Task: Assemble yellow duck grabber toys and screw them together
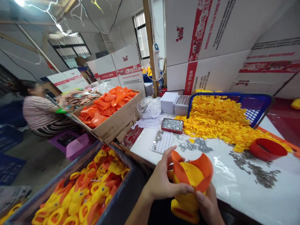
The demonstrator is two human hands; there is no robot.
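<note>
Both of my hands are on a yellow plastic toy duck (191,201) at the table's front edge. A curved orange plastic piece (206,168) wraps around its upper part and flares outward. My left hand (164,178) grips the left side, its thumb pressing the front of the orange piece. From below right, my right hand (209,201) holds the toy, with its thumb at the lower edge of the orange piece. The far fingers of the right hand are hidden behind the toy.
Left of me, a bin (131,184) holds several yellow-orange toys. Behind it stands a cardboard box (123,120) of orange pieces. On the white table (225,178) are small yellow parts (211,122), metal bits (262,172), a red ring (267,150) and a blue basket (254,109). A person (39,109) sits far left.
</note>
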